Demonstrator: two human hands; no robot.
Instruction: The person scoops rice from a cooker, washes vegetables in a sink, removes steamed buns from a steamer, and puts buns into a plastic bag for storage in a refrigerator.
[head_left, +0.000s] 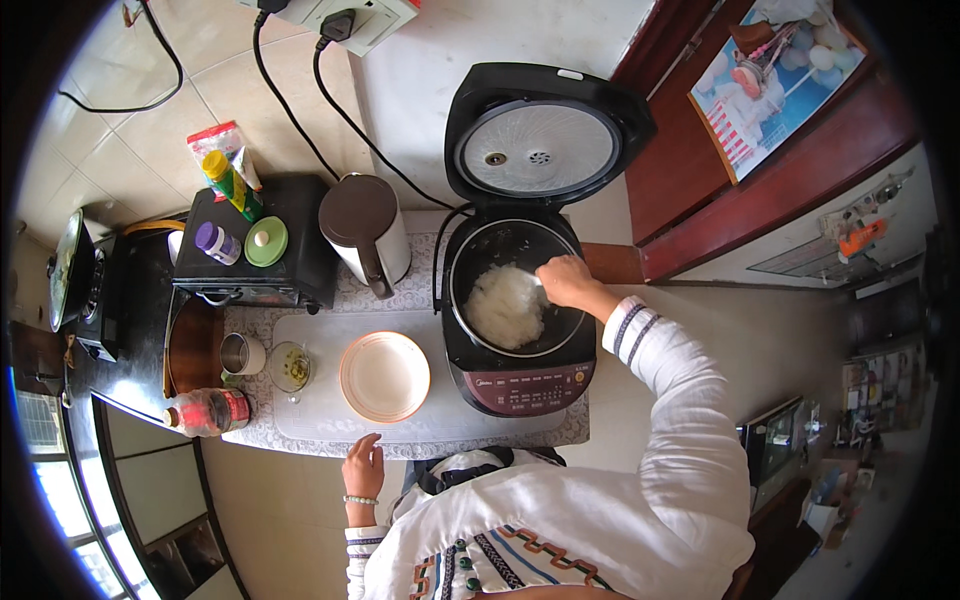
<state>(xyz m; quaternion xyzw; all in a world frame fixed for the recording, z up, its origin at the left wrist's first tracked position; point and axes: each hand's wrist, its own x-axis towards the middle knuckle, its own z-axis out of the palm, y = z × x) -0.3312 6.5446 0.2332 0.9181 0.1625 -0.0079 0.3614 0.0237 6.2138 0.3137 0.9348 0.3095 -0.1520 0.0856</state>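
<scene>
My right hand (566, 281) is closed around the pale handle of a utensil, over the right side of the inner pot (559, 337) of a Midea rice cooker (517, 394). The utensil's far end cannot be made out among the cooked white rice (504, 307) heaped in the pot. Hinged at the back, the cooker's lid (551, 135) stands raised. My left hand (364, 469), a beaded bracelet at its wrist, lies at the table's front edge with nothing in it, fingers slightly apart. Just beyond it sits an orange-rimmed white dish (385, 376) with no food in it.
Left of the dish are a glass cup (291, 367), a metal cup (242, 353) and a plastic bottle (208, 412). An electric kettle (365, 229) stands behind, beside a black oven (281, 225) bearing several small items. Power cords (352, 124) run down the wall.
</scene>
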